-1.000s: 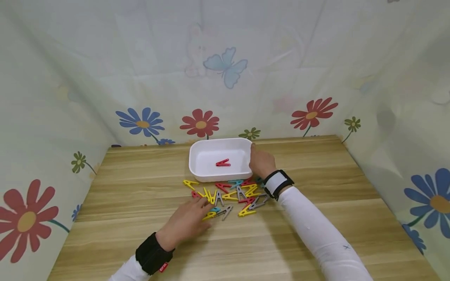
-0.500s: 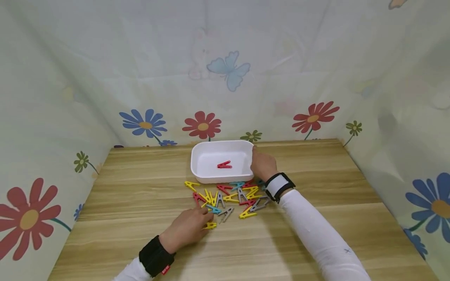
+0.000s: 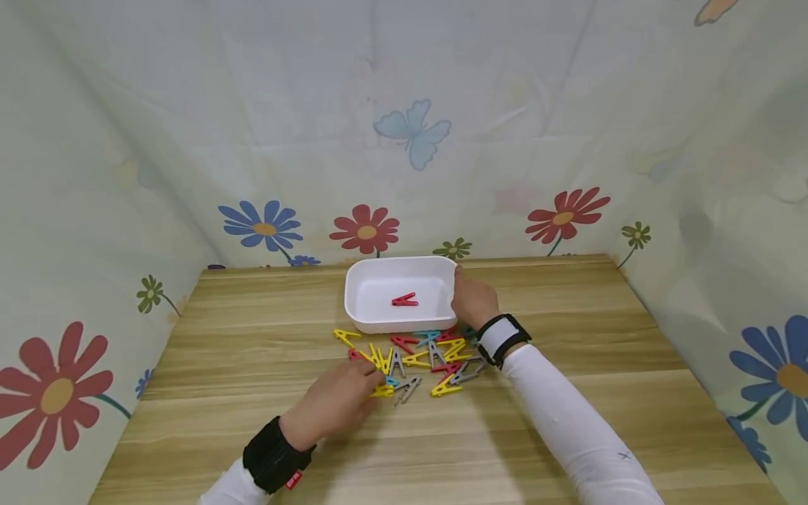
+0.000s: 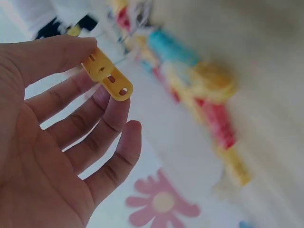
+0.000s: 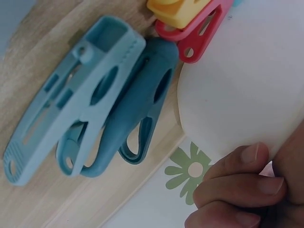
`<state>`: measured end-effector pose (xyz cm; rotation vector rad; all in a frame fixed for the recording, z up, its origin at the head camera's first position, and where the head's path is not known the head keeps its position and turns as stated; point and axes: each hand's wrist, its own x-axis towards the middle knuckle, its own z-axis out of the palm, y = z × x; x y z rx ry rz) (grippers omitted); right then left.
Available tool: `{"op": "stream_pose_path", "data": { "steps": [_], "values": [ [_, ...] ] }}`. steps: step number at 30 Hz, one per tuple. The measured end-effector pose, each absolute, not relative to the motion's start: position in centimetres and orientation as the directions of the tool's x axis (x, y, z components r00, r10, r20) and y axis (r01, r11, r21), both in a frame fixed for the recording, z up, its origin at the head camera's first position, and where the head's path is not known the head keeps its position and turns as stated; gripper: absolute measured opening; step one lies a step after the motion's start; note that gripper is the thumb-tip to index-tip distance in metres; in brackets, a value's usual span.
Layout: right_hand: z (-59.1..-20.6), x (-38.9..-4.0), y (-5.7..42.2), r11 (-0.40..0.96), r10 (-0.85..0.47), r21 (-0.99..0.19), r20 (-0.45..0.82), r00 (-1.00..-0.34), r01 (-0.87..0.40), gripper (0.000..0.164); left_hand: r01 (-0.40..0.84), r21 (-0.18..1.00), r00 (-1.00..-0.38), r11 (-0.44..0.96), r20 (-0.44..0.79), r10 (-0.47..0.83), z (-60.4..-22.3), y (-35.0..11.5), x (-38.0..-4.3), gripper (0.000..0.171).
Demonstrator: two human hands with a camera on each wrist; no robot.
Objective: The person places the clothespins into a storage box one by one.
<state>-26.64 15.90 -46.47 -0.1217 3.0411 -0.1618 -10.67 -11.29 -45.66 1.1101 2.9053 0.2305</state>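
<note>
My left hand (image 3: 336,401) is at the near left side of a loose pile of plastic clothespins. Between its thumb and fingertips it pinches a yellow clothespin (image 4: 108,78), plain in the left wrist view; the other fingers are spread and slightly bent. My right hand (image 3: 475,297) grips the right end of a white rectangular container (image 3: 398,327), its fingers (image 5: 237,187) curled at the rim. One red clothespin (image 3: 405,300) lies inside that container. Two blue-green clothespins (image 5: 71,102) lie by the container in the right wrist view.
Several yellow, red, grey and blue clothespins, among them a grey one (image 3: 409,389), lie in front of the container on the wooden table (image 3: 252,322). Flower-printed white sheeting (image 3: 290,154) stands behind the table and on both sides.
My left hand drew the yellow clothespin toward the near side, away from the pile, and now holds it pinched slightly farther forward. My right hand and the container stay together; the head view shifts slightly.
</note>
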Motion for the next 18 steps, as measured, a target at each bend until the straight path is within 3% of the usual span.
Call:
{"op": "stream_pose_path", "data": {
  "steps": [18],
  "values": [
    [-46.3, -26.7, 15.9, 0.992, -0.07, -0.112, -0.111, -0.991, -0.058, 0.067, 0.567, 0.123, -0.799, 0.814, 0.324, 0.507, -37.3, -11.2, -15.2, 0.03]
  ]
}}
